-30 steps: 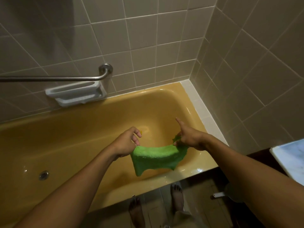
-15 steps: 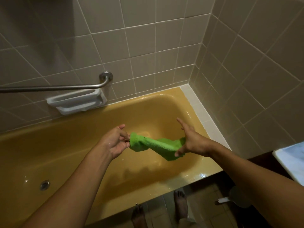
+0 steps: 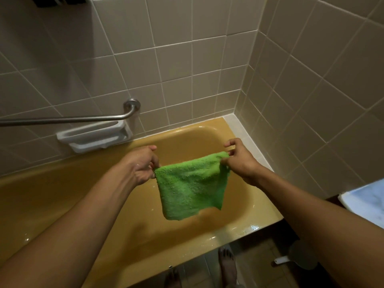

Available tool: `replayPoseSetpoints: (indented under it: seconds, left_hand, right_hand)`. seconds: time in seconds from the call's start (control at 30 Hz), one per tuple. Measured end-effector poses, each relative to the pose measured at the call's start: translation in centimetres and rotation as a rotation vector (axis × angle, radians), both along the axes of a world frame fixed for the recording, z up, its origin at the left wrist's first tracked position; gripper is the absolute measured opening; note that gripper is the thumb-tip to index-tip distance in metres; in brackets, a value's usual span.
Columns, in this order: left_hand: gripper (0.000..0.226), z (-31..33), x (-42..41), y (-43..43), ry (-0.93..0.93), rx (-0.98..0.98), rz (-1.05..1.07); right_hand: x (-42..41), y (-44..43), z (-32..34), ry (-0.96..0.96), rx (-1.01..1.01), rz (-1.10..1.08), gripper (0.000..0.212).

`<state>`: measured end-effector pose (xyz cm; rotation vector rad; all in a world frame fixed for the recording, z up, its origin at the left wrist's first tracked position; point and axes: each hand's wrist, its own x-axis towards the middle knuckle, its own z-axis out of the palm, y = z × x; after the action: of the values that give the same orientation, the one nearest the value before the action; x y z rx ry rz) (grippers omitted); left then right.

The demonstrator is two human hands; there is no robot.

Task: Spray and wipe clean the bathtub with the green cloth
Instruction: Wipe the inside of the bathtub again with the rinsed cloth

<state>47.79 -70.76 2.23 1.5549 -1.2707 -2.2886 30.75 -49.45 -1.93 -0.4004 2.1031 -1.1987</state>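
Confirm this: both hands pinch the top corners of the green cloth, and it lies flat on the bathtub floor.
Wrong in one respect. The head view shows the green cloth hanging in the air above the bathtub, not lying on its floor. The left hand and right hand do pinch its top corners.

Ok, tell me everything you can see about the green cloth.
The green cloth is a bright green, fluffy, terry-looking square, spread open and hanging in the air over the yellow bathtub. The left hand pinches its upper left corner, the right hand its upper right corner; the lower edge dangles free and uneven.
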Motion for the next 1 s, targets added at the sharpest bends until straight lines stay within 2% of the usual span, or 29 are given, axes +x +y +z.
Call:
replayPoseSetpoints:
  seconds: [0.1,0.17,0.23,0.3,0.4,0.47,0.5,0.57,0.6,0.77,0.83,0.9,0.93,1.0]
  left_hand:
    - [0.060,0.3,-0.3,-0.2,0.048,-0.078,0.027]
    - [0.059,0.6,-0.1,0.1,0.097,-0.158,0.009]
    - [0.061,0.7,0.1,0.3,0.139,-0.229,-0.049]
    - [0.063,0.7,0.1,0.3,0.145,-0.288,-0.123]
    - [0.064,1.4,-0.4,0.5,0.131,-0.441,-0.274]
    - [0.062,2.3,-0.9,1.3,0.105,-0.562,-0.377]
    - [0.061,2.6,-1.2,1.5,0.089,-0.616,-0.405]
    - [0.061,2.9,-1.5,1.4,0.068,-0.719,-0.435]
    - [0.062,3.0,-1.6,1.2,0.056,-0.783,-0.481]
    - [0.055,3.8,-0.5,1.8,-0.124,-1.199,-1.015]
    - [0.059,3.6,-0.2,2.5,-0.207,-1.414,-1.132]
    - [0.057,3.6,-0.1,2.8,-0.235,-1.559,-1.129]
    - [0.051,3.8,0.0,2.9,-0.231,-1.600,-1.113]
    - [0.037,4.4,0.1,3.0,-0.222,-1.639,-1.081]
  right_hand:
    - [-0.2,0.1,-0.9,-0.042,-0.036,-0.175,0.053]
    - [-0.4,0.0,-0.8,-0.131,-0.029,-0.199,0.065]
    - [-0.6,-0.1,0.3,-0.237,0.002,-0.129,0.082]
    - [-0.5,-0.3,1.7,-0.139,0.142,0.027,0.092]
    - [0.6,-0.8,3.3,0.336,0.399,0.211,0.082]
    - [1.0,-1.3,4.2,0.523,0.416,0.212,0.075]
    - [0.8,-1.5,4.7,0.461,0.380,0.161,0.072]
    - [-0.2,-1.6,6.0,0.121,0.264,0.023,0.059]
    - [-0.3,-1.5,6.8,0.016,0.238,0.024,0.053]
    - [0.3,-0.6,9.4,0.332,0.391,0.574,0.065]
    - [0.8,-0.6,9.5,0.575,0.518,0.726,0.064]
    - [1.2,-0.8,9.8,0.765,0.575,0.745,0.045]
    - [1.4,-0.9,10.1,0.778,0.588,0.720,0.037]
    - [1.0,-1.2,11.1,0.663,0.591,0.654,0.031]
